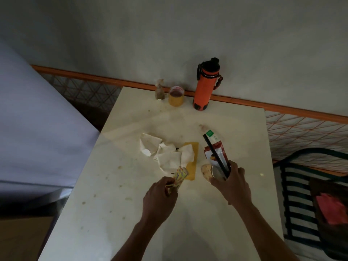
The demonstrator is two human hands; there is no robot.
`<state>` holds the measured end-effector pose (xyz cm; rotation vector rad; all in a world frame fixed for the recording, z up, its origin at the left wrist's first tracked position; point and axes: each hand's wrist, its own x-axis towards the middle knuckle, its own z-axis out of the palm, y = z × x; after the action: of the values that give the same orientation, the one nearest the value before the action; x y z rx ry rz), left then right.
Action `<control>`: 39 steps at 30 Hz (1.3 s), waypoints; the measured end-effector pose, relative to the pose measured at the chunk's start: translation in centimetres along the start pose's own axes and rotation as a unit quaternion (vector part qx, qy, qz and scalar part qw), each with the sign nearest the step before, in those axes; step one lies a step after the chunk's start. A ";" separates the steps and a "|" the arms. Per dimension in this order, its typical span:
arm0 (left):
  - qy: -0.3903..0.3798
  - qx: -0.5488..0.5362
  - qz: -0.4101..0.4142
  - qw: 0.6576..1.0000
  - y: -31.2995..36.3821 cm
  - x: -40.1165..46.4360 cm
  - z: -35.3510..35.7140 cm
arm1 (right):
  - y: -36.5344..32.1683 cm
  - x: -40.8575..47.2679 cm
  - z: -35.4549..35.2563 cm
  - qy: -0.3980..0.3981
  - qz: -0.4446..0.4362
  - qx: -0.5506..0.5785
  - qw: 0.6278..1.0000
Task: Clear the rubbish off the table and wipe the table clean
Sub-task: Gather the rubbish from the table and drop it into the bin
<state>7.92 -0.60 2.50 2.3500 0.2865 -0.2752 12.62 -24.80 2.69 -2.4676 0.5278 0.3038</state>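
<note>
The right hand [232,183] hides the lower ends of the wrappers [216,153] it grips. The printing on them is blurred. The small object [159,89] at the table's far edge is perhaps a bottle.

The room is dim and the picture grainy, soft all over. What light there is falls from above and ahead, brightest on the far half of the pale desk [235,129], where a faint sheen lies. The near end of the desk sinks into grey shade. The orange bottle [204,85] throws a weak shadow on the wall [169,34] behind it. Corners darken and straight edges bow outward from the wide lens. Small print on the wrappers is unreadable.
</note>
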 end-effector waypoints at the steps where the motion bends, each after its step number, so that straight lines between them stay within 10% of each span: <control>1: -0.010 0.002 0.007 1.000 -0.3 -0.5 0.0 | 0.4 -1.2 0.0 0.003 0.002 0.002 1.000; 39: -0.008 0.005 0.014 1.000 -10.8 -33.8 1.1 | 14.8 -35.7 4.8 -0.076 -0.041 0.118 0.989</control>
<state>-27.46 2.02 4.10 2.3588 0.2464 -0.2819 -26.25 -22.25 3.17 -2.2096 0.3743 0.3717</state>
